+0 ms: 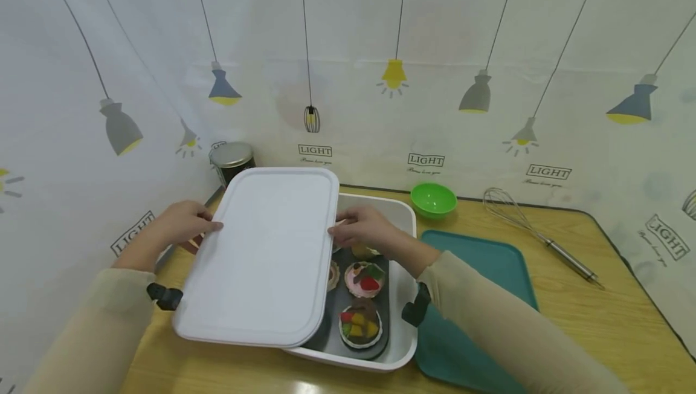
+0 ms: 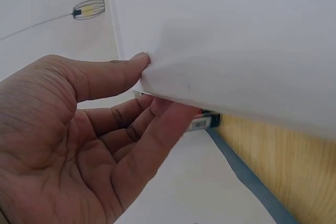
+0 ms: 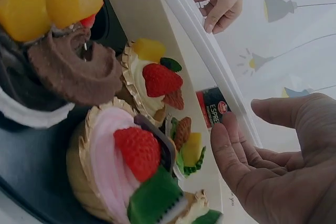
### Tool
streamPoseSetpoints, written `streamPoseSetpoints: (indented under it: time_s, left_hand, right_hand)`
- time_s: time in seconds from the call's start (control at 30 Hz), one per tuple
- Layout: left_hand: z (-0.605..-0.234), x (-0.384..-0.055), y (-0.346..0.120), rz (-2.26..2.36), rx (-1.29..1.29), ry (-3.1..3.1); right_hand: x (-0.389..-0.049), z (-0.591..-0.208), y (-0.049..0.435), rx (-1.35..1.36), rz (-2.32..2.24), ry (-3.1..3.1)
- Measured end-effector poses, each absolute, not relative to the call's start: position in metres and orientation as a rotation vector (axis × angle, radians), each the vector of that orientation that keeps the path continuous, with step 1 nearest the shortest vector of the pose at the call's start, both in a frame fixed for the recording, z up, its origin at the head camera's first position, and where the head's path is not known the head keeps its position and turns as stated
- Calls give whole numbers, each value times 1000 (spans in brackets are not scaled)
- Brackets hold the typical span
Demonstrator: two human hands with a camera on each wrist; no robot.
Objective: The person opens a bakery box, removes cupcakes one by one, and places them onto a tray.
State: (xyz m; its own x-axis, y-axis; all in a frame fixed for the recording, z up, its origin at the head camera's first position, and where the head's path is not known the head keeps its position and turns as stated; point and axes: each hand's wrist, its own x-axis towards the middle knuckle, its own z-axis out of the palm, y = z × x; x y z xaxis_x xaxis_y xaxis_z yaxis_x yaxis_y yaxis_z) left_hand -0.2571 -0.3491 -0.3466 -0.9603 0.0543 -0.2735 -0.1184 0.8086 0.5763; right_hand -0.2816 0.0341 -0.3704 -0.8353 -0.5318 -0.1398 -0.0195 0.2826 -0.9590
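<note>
A white lid is tilted over the left part of a white rectangular box. My left hand pinches its left edge, thumb on the top face and fingers beneath, as the left wrist view shows. At the opposite edge, my right hand holds the lid between thumb and fingers. Inside the box lies a dark tray bearing several tarts. One is a pink cream tart with a strawberry; another is a chocolate tart topped with yellow fruit. The lid hides the box's left side.
A teal tray lies right of the box, partly under my right forearm. Behind it are a green bowl and a whisk. A dark can with a silver lid stands at the back left, near the patterned wall covering.
</note>
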Motion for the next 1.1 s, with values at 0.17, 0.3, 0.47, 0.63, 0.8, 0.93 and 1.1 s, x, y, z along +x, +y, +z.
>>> streamPoseSetpoints:
  time_s: [0.17,0.3,0.47,0.63,0.8,0.93,1.1]
  left_hand:
    - [-357,-260,-361,835,-120,2676]
    - [-370,-261,-369,777,-151,2655]
    - [-386,-262,-380,703,-181,2675]
    - [-398,-259,-388,681,-245,2690]
    - [-404,-258,-392,602,-331,2683]
    - [-407,-257,-397,512,-324,2699]
    - [-411,-255,-402,488,-301,2751]
  right_hand:
    - [-283,-374,20,-467,-1585,2078]
    - [-283,-377,10,-435,-1588,2060]
    - [-283,-381,3,-430,-1582,2058]
    - [-282,-382,5,-440,-1577,2059]
    - [-281,-380,11,-492,-1569,2068]
    - [-281,-379,17,-514,-1564,2088]
    - [-282,-379,23,-531,-1555,2140]
